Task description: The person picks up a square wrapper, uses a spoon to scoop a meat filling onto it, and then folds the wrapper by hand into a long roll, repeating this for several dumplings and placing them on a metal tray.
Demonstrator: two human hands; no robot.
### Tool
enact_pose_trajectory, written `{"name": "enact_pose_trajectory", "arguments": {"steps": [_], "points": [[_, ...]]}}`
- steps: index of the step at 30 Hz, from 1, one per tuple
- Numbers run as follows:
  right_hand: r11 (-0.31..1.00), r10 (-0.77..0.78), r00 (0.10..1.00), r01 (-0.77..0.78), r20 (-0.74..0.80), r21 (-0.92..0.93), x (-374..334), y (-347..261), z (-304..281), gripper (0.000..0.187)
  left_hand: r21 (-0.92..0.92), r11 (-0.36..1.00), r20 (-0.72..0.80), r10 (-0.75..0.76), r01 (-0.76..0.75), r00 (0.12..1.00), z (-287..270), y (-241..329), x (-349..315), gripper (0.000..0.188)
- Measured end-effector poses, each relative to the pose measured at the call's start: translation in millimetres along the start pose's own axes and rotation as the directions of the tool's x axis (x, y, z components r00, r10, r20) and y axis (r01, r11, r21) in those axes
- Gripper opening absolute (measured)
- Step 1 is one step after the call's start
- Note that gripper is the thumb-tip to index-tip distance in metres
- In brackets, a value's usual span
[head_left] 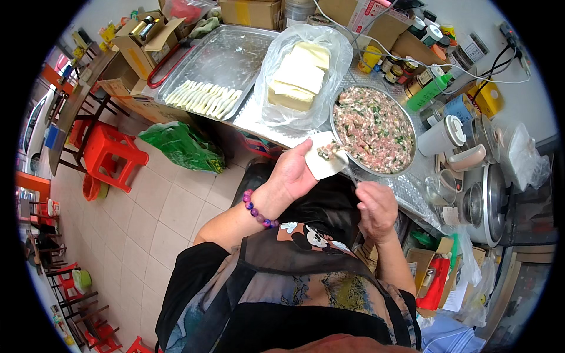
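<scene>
My left hand [292, 172], with a beaded bracelet at the wrist, holds a pale square wonton wrapper [321, 169] across its fingers. A small dab of meat filling lies on the wrapper's upper part. My right hand [376, 206] is closed round a thin metal utensil [352, 176], whose tip is against or close to the wrapper; its exact kind does not show. Just beyond both hands stands a round metal bowl [415, 145] full of minced meat with chopped greens [372, 126]. A stack of wrappers [297, 76] rests in an opened clear plastic bag [268, 109].
At the left, a metal tray [226, 50] bears a row of folded wontons [203, 99]. Jars [406, 70], a green bottle [428, 94] and a white cup [444, 135] crowd the table's right. A green bag [182, 146] and red stool [112, 150] stand on the floor.
</scene>
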State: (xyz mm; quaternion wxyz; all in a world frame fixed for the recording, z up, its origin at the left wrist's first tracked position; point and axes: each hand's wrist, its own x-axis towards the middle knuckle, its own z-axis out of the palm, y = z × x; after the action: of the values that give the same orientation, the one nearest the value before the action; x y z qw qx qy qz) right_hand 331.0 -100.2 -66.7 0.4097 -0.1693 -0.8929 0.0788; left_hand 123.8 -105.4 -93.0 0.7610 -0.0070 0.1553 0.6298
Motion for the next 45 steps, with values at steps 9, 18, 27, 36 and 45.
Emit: {"name": "enact_pose_trajectory", "arguments": {"steps": [9, 18, 27, 36, 45], "points": [[0.954, 0.3, 0.93, -0.294, -0.212, 0.061, 0.4, 4.2, 17.1, 0.014, -0.014, 0.998, -0.03, -0.056, 0.056, 0.998, 2.9, -10.3, -5.5, 0.039], [0.998, 0.053, 0.997, -0.054, -0.061, -0.027, -8.0, -6.4, 29.8, 0.021, -0.029, 0.996, -0.021, -0.086, 0.085, 0.996, -2.1, -13.3, -5.6, 0.038], [0.989, -0.115, 0.988, 0.123, 0.105, -0.078, 5.7, -9.7, 29.2, 0.031, -0.132, 0.991, -0.098, 0.005, -0.018, 0.995, -11.7, 1.5, -1.2, 0.039], [0.993, -0.007, 0.981, -0.015, -0.192, -0.114, 2.6, -6.9, 11.9, 0.015, -0.089, 0.995, -0.044, -0.042, 0.038, 0.998, -19.2, -13.0, 3.9, 0.038], [0.983, 0.043, 0.994, -0.06, -0.098, -0.174, -9.1, -7.3, 13.2, 0.018, -0.033, 0.995, -0.035, -0.091, 0.09, 0.995, -4.0, -18.6, -4.5, 0.036]]}}
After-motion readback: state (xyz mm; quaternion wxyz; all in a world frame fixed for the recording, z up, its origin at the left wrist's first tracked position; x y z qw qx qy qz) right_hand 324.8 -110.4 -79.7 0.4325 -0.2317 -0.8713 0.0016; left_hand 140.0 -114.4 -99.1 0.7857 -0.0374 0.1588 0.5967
